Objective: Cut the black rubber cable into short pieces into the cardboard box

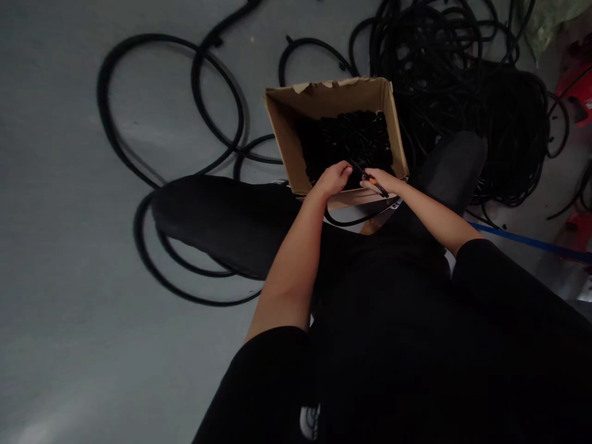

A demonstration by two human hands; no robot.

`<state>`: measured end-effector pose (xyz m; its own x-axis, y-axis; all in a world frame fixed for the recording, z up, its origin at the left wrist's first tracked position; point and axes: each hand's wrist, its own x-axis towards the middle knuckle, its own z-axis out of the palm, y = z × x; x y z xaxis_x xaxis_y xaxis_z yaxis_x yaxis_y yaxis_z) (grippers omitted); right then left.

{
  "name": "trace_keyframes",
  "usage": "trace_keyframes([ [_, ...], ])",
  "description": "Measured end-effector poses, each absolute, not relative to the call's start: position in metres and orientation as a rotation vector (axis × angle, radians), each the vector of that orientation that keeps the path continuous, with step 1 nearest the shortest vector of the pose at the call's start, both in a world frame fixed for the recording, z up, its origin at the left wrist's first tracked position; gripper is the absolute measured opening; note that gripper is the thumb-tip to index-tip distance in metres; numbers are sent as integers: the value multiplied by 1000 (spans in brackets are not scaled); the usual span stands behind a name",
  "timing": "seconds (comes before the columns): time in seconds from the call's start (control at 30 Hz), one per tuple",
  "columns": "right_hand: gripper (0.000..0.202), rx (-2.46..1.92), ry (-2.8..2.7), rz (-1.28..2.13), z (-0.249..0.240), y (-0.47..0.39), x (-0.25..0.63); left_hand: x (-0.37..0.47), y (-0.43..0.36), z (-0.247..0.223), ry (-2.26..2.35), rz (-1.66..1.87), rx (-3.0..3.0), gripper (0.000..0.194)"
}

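Observation:
My left hand point(333, 180) is closed in a pinch over the near side of an open cardboard box point(284, 145). A black hose point(345, 223) curves below the box's near edge and disappears behind my left wrist, toward those fingers. The part inside the pinch is hidden. Close on the right, my right hand point(383, 180) is wrapped around hand cutters point(380, 187) with black and orange handles. Their dark jaws point toward my left fingertips and are hard to make out against the contents. Many short black hose pieces point(354, 132) fill the bottom of the box.
A large tangled heap of black hose point(504, 129) lies at the upper right. Wide hose loops point(108, 132) spread over the grey floor point(55, 246) on the left. My legs point(226, 222) flank the box. A blue strip point(531, 242) and red objects point(576, 92) are at right.

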<state>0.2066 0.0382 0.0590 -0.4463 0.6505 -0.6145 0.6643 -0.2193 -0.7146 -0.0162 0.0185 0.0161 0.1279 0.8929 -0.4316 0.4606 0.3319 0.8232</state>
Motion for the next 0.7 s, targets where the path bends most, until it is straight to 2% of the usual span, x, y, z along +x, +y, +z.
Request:
trace_keyframes([
  [0.17, 36, 1712, 2110, -1661, 64, 41, 203, -20, 21, -4, 1541, 527, 1250, 26],
  [0.33, 31, 1665, 2091, -1665, 65, 40, 207, -28, 26, -10, 1522, 520, 1217, 35],
  [0.5, 22, 1591, 1918, -1875, 63, 38, 211, -24, 23, 4, 1356, 422, 1077, 44],
  [0.63, 24, 1597, 1945, -1898, 59, 40, 212, -22, 20, 11, 1274, 440, 947, 50],
  [0.7, 27, 1621, 1928, -1914, 55, 42, 213, -23, 21, 12, 1300, 492, 886, 46],
])
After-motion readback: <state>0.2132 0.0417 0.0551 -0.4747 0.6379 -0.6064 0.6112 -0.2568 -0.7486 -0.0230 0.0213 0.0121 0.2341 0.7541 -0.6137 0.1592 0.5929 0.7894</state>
